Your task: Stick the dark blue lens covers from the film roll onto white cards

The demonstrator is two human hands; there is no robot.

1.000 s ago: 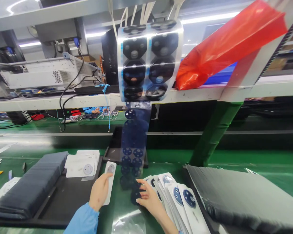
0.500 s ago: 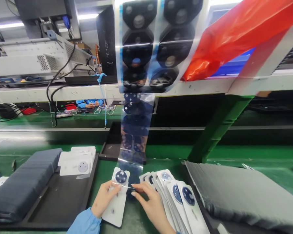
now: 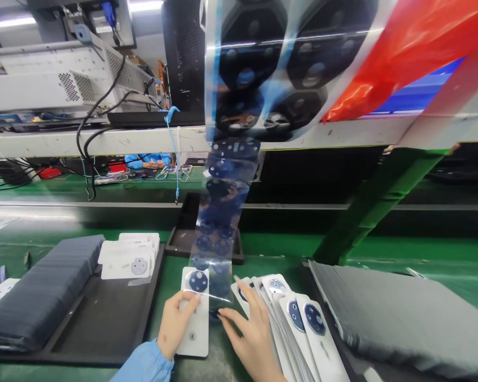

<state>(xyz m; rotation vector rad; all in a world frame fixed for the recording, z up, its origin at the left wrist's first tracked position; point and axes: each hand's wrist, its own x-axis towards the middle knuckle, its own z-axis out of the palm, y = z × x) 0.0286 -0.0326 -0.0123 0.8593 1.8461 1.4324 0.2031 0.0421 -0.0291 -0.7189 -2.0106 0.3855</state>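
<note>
A white panel with a round dark disc (image 3: pixel 193 334) lies near the middle of the green table. My left hand (image 3: pixel 179 318) pinches the panel's left side, just below the disc. A clear film strip with dark round stickers (image 3: pixel 219 228) hangs down to the table beside the panel. At the strip's lower end is my right hand (image 3: pixel 249 331), thumb and a finger at a small dark piece, another finger raised. Right of it, white panels with dark discs (image 3: pixel 322 350) are fanned out.
A black tray (image 3: pixel 103 318) at left holds a dark padded stack (image 3: pixel 48 292) and white panels (image 3: pixel 125 260). A grey stack (image 3: pixel 406 318) is at right. A shelf beam (image 3: pixel 143 142) crosses above, with red plastic (image 3: pixel 414 48). Behind, a person's hands (image 3: pixel 156 165) show.
The panel under my left hand is turned more upright. My right hand has moved slightly right, with a finger now lifted. The camera view has shifted, and the hanging strip looks larger.
</note>
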